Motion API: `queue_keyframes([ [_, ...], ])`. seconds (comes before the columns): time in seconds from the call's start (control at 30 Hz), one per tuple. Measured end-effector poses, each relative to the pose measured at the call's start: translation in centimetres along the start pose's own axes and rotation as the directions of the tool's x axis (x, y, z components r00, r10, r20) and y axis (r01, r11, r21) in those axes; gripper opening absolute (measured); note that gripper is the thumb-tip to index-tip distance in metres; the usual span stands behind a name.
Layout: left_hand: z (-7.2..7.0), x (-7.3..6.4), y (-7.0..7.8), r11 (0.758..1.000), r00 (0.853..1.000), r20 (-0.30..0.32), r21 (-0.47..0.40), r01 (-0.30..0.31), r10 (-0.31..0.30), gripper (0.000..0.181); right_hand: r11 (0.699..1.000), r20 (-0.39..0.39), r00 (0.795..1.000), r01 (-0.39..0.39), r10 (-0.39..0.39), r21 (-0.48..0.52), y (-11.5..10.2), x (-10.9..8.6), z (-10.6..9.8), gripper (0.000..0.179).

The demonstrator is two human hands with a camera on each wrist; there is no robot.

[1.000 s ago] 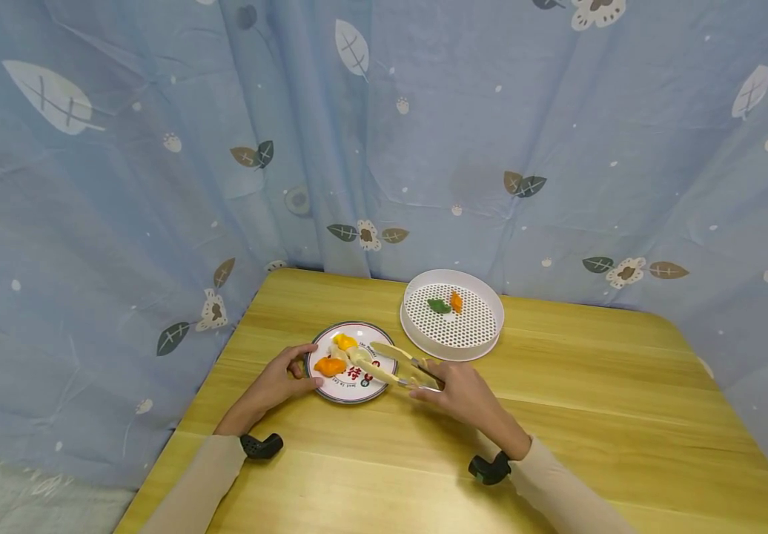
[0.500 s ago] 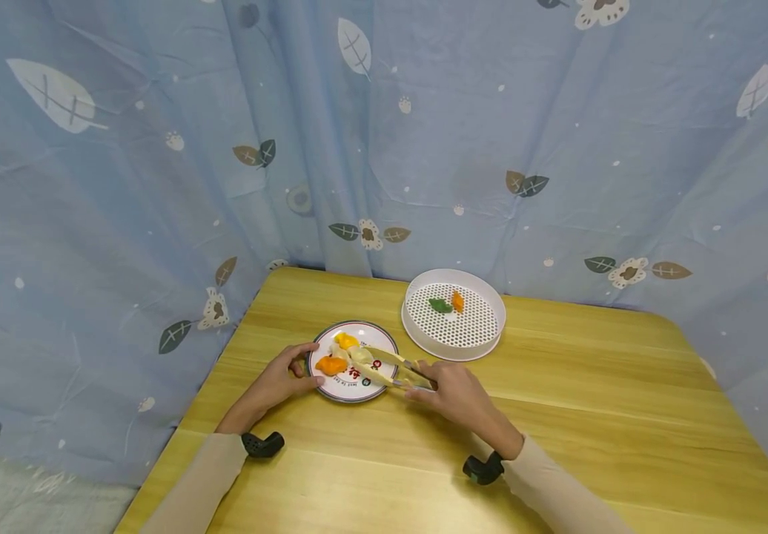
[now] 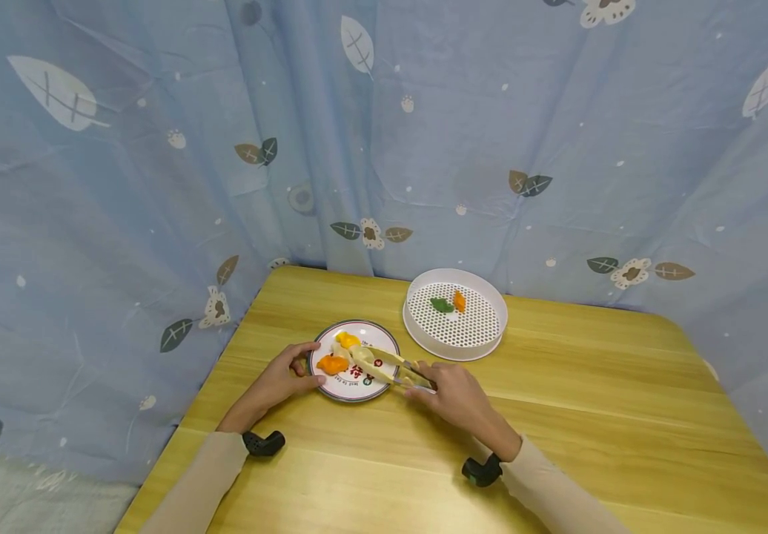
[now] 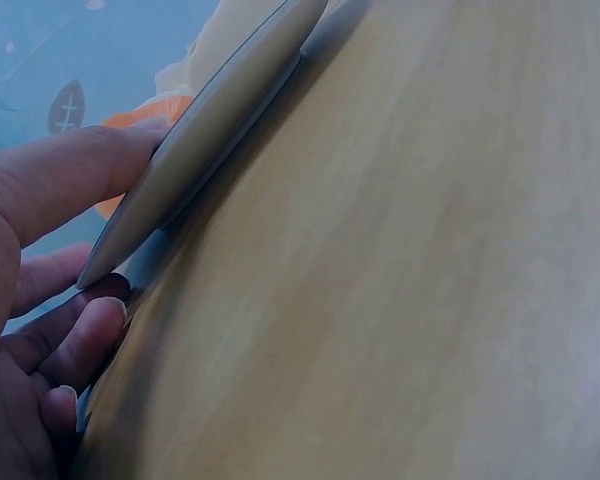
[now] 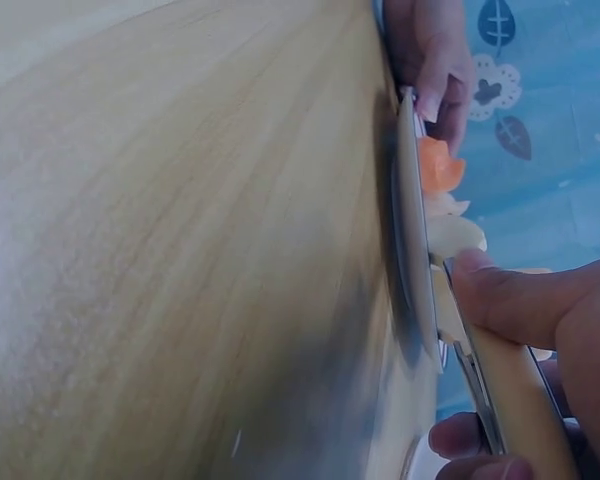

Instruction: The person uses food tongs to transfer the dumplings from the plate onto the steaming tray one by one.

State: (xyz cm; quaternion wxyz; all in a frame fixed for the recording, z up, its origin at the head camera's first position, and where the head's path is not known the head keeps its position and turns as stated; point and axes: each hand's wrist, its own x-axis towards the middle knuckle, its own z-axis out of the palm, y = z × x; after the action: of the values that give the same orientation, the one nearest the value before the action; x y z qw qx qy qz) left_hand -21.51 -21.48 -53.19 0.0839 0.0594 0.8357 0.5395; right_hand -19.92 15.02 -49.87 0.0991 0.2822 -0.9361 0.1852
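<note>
My left hand (image 3: 277,382) grips the near-left rim of a round white plate (image 3: 376,333), thumb over the edge and fingers by the underside, as the left wrist view shows. Several dumpling-shaped pieces lie on the plate: an orange one (image 3: 333,365), a yellow one (image 3: 347,340) and cream ones. With my right hand (image 3: 457,393) I hold tongs (image 3: 379,374) with pale yellow arms, thumb on one arm and fingers on the other. Their tips reach over the plate on either side of a cream dumpling (image 3: 361,354). In the right wrist view that cream dumpling (image 5: 455,236) sits right at the tips.
Behind and right of the plate stands a round white steamer tray (image 3: 452,351) with a perforated base, holding a green dumpling (image 3: 442,305) and an orange one. A patterned blue curtain (image 3: 424,148) hangs along the far edge of the wooden table (image 3: 591,393).
The tongs' arms have drawn closer together around the cream dumpling, and my right hand has shifted slightly left. My left hand stays on the plate rim.
</note>
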Motion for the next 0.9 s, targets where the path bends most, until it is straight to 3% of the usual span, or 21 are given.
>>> queue_keyframes([
  [0.3, 0.0, 0.0, 0.2, 1.0, 1.0, 0.002, -0.001, 0.001, -0.001, 0.069, 0.999, -0.025, 1.0, 0.012, -0.012, 0.035, 0.2, -0.5, -0.4, 0.041],
  [0.9, 0.1, 0.0, 0.1, 1.0, 1.0, -0.007, 0.003, 0.01, -0.01, 0.068, 0.998, -0.029, 0.998, -0.047, 0.048, 0.042, 1.0, -1.1, -1.3, 0.037],
])
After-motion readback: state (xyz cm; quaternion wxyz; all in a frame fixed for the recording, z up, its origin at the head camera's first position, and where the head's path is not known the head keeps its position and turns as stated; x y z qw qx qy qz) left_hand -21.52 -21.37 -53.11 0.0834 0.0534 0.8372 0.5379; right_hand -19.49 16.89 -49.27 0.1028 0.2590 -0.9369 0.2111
